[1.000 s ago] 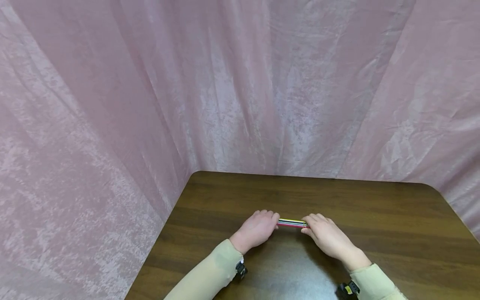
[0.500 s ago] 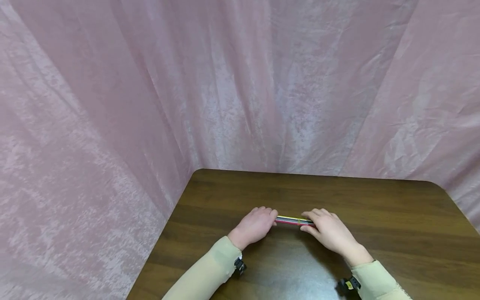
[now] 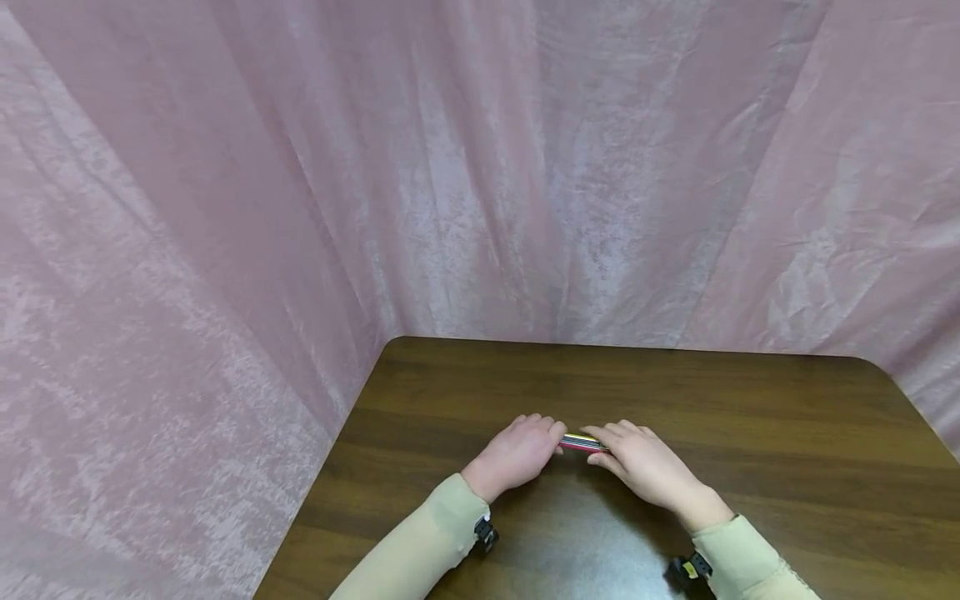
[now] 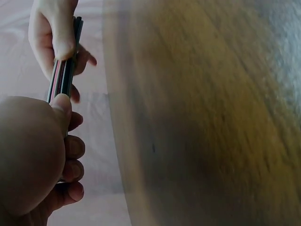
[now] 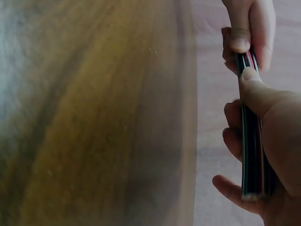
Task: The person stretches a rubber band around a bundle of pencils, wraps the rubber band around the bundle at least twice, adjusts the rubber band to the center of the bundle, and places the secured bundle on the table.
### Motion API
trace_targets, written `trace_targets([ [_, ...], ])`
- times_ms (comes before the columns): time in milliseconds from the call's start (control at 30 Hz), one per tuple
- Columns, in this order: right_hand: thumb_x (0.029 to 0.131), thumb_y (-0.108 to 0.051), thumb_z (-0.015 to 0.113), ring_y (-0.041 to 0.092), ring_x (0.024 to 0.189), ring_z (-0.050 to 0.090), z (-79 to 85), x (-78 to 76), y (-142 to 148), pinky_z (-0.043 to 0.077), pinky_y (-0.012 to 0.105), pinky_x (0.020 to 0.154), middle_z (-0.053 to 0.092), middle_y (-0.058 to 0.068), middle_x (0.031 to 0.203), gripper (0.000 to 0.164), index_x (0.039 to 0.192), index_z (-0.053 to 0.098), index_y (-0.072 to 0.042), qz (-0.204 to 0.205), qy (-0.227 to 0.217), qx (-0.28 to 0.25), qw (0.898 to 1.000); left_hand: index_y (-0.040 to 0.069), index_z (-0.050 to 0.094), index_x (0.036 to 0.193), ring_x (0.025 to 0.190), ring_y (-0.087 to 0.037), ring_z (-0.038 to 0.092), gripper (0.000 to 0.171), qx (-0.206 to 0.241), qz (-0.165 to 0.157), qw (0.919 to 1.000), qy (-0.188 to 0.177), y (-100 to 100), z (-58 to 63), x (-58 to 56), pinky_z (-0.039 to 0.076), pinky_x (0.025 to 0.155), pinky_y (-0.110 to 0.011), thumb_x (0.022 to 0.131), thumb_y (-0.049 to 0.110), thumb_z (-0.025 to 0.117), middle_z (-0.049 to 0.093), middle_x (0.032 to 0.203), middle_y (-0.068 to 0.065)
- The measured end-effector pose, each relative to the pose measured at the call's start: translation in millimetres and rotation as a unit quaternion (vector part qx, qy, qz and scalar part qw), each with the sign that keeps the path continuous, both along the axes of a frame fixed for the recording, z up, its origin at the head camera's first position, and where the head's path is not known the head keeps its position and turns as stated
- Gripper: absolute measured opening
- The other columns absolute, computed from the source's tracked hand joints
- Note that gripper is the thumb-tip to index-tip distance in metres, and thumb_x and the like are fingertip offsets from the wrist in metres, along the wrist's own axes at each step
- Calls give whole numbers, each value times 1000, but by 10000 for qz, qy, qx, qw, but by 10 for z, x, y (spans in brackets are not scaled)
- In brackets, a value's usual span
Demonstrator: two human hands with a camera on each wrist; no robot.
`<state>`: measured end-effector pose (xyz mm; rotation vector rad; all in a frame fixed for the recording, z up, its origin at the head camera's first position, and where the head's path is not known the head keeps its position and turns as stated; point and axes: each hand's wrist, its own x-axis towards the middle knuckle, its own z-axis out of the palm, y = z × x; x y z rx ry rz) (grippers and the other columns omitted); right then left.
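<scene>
Between the two hands runs a bundle of pencils (image 3: 576, 442), thin and striped in yellow, dark, white and pink-red. My left hand (image 3: 519, 454) grips one end, its thumb along the top and its fingers curled underneath. From the other side my right hand (image 3: 651, 467) holds the bundle, thumb pressed on it near the left hand, as the right wrist view shows. There the flat ends of the pencils (image 5: 254, 195) lie beside the right palm, the little finger extended away. Only a short stretch of the bundle shows between the hands; the palms hide much of the rest.
Under the hands is a brown wooden table (image 3: 465, 375) with rounded far corners. A pink velvet curtain (image 3: 480, 183) hangs behind it and along the left side. Each wrist carries a small black camera (image 3: 486, 533) at the sleeve.
The right hand has slid left along the bundle, closer to the left hand. A thin yellowish band round the pencils, seen half a second ago by the right fingertips, is now covered in the head view.
</scene>
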<state>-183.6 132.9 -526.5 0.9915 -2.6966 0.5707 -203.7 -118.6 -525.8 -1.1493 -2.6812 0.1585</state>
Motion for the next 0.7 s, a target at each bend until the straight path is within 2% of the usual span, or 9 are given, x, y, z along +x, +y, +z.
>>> trace_targets([
  [100,99,-35,78,23,106,67,30,-12,62,52,55,92,75,0,117,46,136,70,-10,-268,-271,-62,9993,17,63,115,90,-14,63,17,74,139,9997,-201,-60,15,-16,53,84,-31,109,33,64,69,100,5],
  [200,98,-35,79,19,100,66,39,-26,112,52,52,88,74,-8,108,32,123,76,-15,-344,-189,-1,9992,17,62,112,89,-14,62,15,85,257,9992,-283,-106,18,-18,53,83,-31,109,32,64,68,99,5],
  [333,101,-33,76,14,93,62,0,-31,91,52,46,83,70,-13,100,20,112,76,-17,-92,135,186,9997,17,63,112,88,-14,61,17,-26,133,9999,-59,-67,-2,-10,52,82,-30,109,33,65,67,99,4],
  [500,101,-29,75,13,92,59,-40,-21,1,51,44,82,68,-9,101,22,115,73,-13,12,402,244,9989,16,63,114,89,-14,61,19,-169,45,9994,291,-3,-6,2,51,81,-30,109,34,65,68,101,4],
  [700,100,-26,77,13,92,57,-57,-13,-37,51,44,81,67,-8,102,25,119,72,-10,90,518,270,9983,16,64,114,89,-15,61,19,-206,93,9993,295,6,-17,7,51,79,-30,108,34,65,68,101,4],
])
